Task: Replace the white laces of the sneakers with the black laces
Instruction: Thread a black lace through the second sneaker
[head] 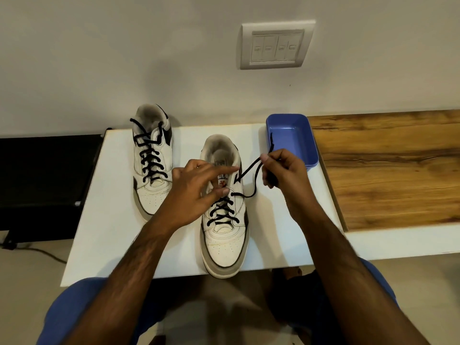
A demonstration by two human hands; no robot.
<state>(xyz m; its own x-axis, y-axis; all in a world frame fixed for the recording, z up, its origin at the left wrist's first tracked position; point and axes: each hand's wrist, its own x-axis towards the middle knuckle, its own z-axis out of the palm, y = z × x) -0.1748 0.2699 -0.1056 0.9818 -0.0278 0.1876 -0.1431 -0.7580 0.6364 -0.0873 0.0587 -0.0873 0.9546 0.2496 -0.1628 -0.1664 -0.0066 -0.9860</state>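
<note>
Overhanging the white table's [104, 220] 6 o'clock edge, near sneaker [225, 247] — right hand [283, 168] pinched black lace [249, 170]; left hand [196, 192] splayed, fingers straight, on tongue.

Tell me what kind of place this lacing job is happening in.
Probably a room in a home, not a workshop: a plain painted wall with a switch panel, a white table beside a wood-grain counter, and a tiled floor.

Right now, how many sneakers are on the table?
2. One sneaker stands far left near the wall, fully laced black; the other sneaker sits centre front, under both hands, partly laced.
</note>
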